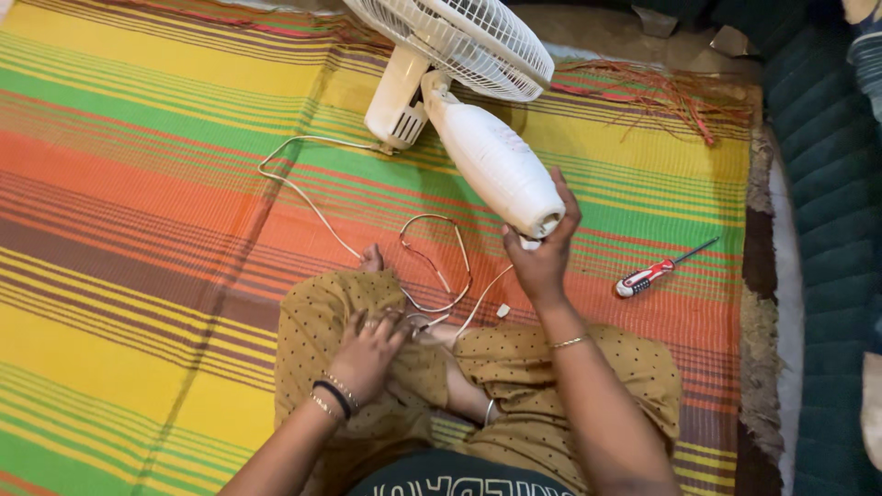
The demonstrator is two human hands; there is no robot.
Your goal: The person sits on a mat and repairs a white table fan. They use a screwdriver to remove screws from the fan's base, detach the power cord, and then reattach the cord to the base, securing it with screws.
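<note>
1. Your right hand (542,257) grasps the near end of the white fan stem (496,165), fingers curled around its rim and the thumb up along its right side.
2. Your left hand (367,354) rests on your left knee, fingers bent down over the ends of the thin wires (432,266); you cannot tell whether it pinches them or only touches them.
3. The stem slants from your right hand up and left to the fan's white motor housing (397,101), and the wire grille (459,37) sits at the far edge, partly cut off by the frame.
4. The wires loop on the mat between your knees and the stem, and a white power cord (303,188) trails left from the housing and back toward your knee.
5. A screwdriver with a red and white handle (657,273) lies on the mat to the right of your right hand, well apart from it.
6. Everything sits on a striped mat (138,184) of green, yellow and orange, with dark cushions (827,184) along the right edge.
</note>
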